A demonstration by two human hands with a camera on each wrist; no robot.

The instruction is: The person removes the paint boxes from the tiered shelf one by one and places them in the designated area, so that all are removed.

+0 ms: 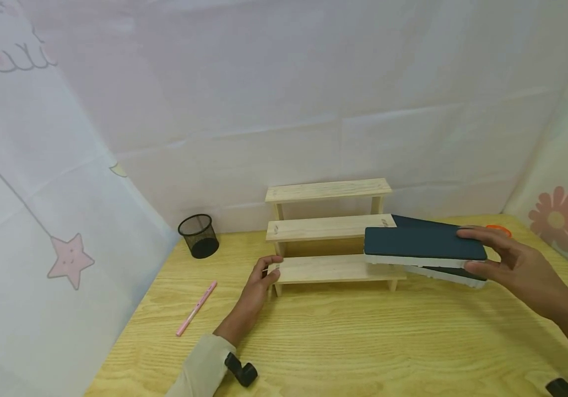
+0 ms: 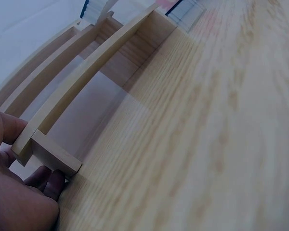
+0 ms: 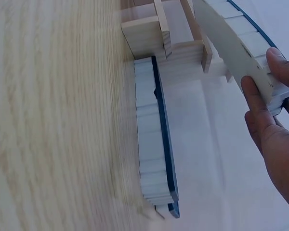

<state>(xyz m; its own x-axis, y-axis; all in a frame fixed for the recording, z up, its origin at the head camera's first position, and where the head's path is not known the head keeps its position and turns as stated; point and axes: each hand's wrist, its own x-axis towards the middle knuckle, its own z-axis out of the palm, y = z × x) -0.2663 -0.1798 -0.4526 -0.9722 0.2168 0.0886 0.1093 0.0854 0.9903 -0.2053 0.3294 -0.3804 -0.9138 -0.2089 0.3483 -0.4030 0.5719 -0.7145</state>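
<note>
A three-step shelf of pale wood stands on the table. My left hand grips the left end of its lowest step, thumb at the front edge; in the left wrist view the fingers curl beside the step's leg. With my right hand I hold a long white box with a dark blue top by its right end, pinched between thumb and fingers. The box is raised and overlaps the shelf's right end in the head view. A similar box lies on the table below, partly hidden in the head view.
A black mesh pen cup stands at the back left, and a pink pen lies in front of it. An orange object shows partly behind my right hand. Printed cloth hangs behind the table and along its sides.
</note>
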